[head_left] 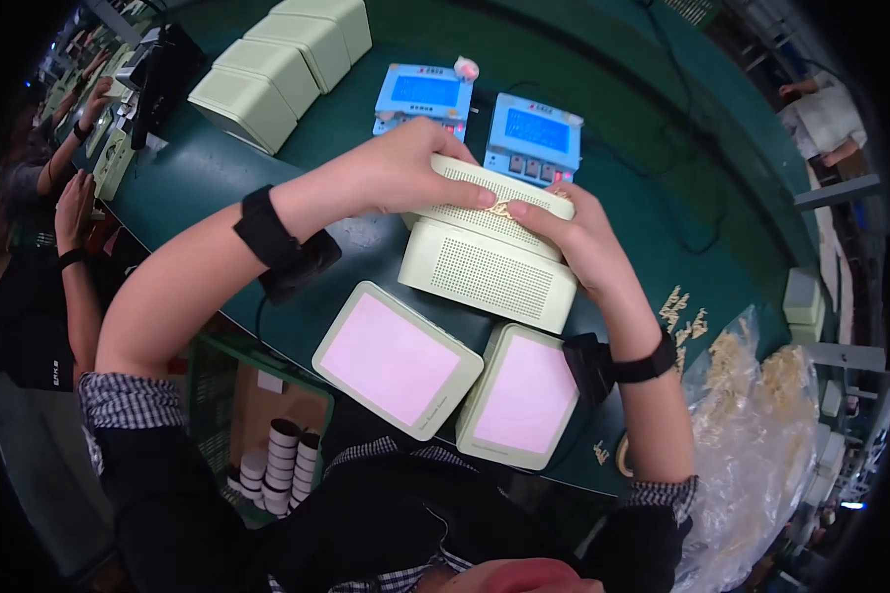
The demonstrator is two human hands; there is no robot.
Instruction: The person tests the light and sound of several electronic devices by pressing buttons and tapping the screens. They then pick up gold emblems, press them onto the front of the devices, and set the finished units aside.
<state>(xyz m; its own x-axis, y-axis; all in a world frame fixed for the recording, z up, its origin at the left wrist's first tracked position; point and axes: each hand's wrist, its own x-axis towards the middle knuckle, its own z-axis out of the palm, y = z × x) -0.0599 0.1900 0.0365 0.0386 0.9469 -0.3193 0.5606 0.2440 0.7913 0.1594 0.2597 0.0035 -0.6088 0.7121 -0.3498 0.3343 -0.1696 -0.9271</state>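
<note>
Workshop room, dim toward the rim of the view, co-workers at the left; the work surface is a dark green table (653, 232). Along its far left part stands a row of cream housings (257, 89); nearer its middle, beyond the hands, are two blue instruments (425, 91) with lit screens. At the near edge lie two cream units (398, 358) with pale pink faces. Toward the right end of that edge: loose tan cut-out pieces (674, 306) and a clear plastic bag (747, 435) holding more of them. The held cream box (445, 166) is over the table's middle, perforated face up, just behind a second perforated box (489, 277); whether its underside rests on the table cannot be told. Left hand (405, 176) grips its left part, right hand (585, 237) its right end; the thumbs nearly meet on the perforated face, at a small tan piece (500, 209). Remaining fingers curl behind the box, mostly hidden, so their exact spread cannot be told. Step in hand, as judged: seating or pressing that piece on the face, placement apparently unfinished. The move seems to call for even thumb pressure, the box braced from behind, and a check that the thin piece lies straight and flat.
</note>
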